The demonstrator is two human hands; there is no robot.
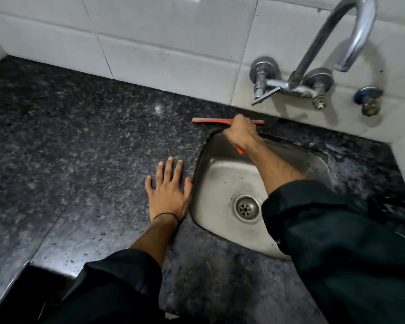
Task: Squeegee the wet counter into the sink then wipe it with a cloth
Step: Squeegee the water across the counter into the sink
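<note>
An orange squeegee point(208, 121) lies with its blade on the dark speckled granite counter point(91, 141), on the strip just behind the steel sink point(222, 174). My right hand point(240, 133) is shut on its handle, reaching over the sink; the handle's orange end shows below my wrist. Pressed flat on the counter, my left hand point(167, 190) has its fingers spread right beside the sink's left rim and holds nothing. No cloth is in view.
A chrome wall tap point(313, 54) with a curved spout hangs above the sink's far right, and a blue-capped valve point(368, 99) sits further right. White wall tiles point(161, 43) back the counter. The counter's front edge drops off at lower left.
</note>
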